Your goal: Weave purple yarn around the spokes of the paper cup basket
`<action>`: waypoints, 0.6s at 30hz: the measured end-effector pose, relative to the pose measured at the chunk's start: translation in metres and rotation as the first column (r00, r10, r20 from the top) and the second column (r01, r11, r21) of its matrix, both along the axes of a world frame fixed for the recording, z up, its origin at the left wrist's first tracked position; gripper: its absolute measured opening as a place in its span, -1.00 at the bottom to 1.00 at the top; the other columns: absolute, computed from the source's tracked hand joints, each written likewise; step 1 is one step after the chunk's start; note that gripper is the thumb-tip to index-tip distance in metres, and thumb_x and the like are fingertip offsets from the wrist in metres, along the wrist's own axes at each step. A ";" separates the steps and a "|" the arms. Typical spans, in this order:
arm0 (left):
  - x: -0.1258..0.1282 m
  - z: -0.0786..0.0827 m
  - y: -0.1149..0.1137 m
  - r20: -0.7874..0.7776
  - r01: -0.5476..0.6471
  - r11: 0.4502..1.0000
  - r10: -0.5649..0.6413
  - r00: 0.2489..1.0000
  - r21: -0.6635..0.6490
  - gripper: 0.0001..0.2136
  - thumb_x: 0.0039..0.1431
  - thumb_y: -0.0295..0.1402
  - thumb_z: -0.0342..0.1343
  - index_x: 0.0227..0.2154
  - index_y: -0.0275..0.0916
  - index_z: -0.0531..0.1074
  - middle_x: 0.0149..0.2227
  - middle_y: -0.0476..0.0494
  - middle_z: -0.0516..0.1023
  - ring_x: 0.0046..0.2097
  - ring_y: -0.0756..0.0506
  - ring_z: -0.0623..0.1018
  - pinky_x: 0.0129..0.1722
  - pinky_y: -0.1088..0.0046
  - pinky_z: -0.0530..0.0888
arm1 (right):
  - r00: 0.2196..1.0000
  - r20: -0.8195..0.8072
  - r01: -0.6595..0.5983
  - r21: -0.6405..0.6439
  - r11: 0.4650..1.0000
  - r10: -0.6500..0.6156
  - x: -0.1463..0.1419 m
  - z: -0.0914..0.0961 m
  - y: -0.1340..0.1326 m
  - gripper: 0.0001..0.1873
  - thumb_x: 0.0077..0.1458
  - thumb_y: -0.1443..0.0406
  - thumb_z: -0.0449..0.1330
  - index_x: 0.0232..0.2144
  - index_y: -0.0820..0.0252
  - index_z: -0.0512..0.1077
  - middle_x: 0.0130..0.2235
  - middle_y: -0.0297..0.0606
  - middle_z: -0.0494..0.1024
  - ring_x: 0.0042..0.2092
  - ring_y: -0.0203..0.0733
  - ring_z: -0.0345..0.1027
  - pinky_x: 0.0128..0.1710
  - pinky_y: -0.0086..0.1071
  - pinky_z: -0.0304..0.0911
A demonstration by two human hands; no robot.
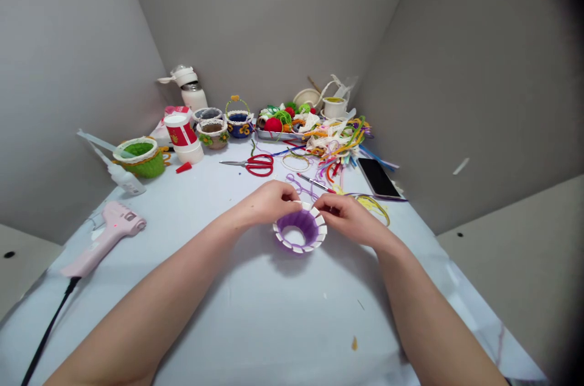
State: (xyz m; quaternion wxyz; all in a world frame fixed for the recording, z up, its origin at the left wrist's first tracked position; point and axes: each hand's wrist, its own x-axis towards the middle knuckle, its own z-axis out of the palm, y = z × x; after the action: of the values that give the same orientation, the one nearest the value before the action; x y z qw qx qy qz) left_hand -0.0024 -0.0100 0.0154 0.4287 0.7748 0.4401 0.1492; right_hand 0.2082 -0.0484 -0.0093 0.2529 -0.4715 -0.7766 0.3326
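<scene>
A small paper cup basket (297, 229) sits mid-table, its wall slit into white strips with purple yarn woven around the inside. My left hand (275, 202) grips its far left rim, thumb over the edge and fingers behind the wall. At the far right rim is my right hand (349, 215), with thumb and fingertips pinched close to the strips. What those fingertips hold is too small to make out. Loose purple yarn (303, 186) lies in curls just behind the basket, near both hands.
A pink glue gun (104, 240) lies at left with its black cord. Red-handled scissors (260, 164), a pen (314, 182) and a phone (379, 178) lie farther back. Finished baskets (213, 133), a glue bottle (125, 179), a tray (278, 135) of yarn balls and tangled cords (340, 142) stand behind.
</scene>
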 end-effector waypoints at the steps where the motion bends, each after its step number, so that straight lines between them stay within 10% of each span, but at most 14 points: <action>1: -0.002 0.001 0.000 -0.023 -0.007 1.000 0.007 1.000 0.004 -0.79 -0.02 -0.26 0.06 -0.42 -0.28 0.48 -0.43 -0.04 0.52 -0.39 -0.02 0.46 -0.47 0.54 0.33 | 1.000 -0.007 0.019 0.000 1.000 -0.019 0.000 0.000 0.000 -0.85 0.12 0.34 0.08 -0.36 0.20 0.46 -0.35 -0.30 0.49 -0.33 -0.27 0.32 -0.37 -0.45 0.19; 18: 0.008 -0.009 -0.001 0.063 -0.065 0.996 0.069 0.996 -0.060 -0.79 -0.06 -0.21 0.12 -0.46 -0.27 0.47 -0.45 -0.03 0.51 -0.42 -0.01 0.44 -0.46 0.52 0.34 | 0.997 -0.004 0.079 -0.030 0.996 -0.079 0.007 0.008 -0.002 -0.84 0.10 0.24 0.13 -0.38 0.21 0.45 -0.41 -0.32 0.46 -0.41 -0.31 0.24 -0.43 -0.45 0.14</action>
State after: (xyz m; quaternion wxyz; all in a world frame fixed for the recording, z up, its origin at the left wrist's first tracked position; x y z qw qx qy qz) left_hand 0.0056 -0.0107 0.0065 0.4597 0.7417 0.4558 0.1756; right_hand 0.2152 -0.0500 -0.0014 0.2608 -0.5048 -0.7516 0.3351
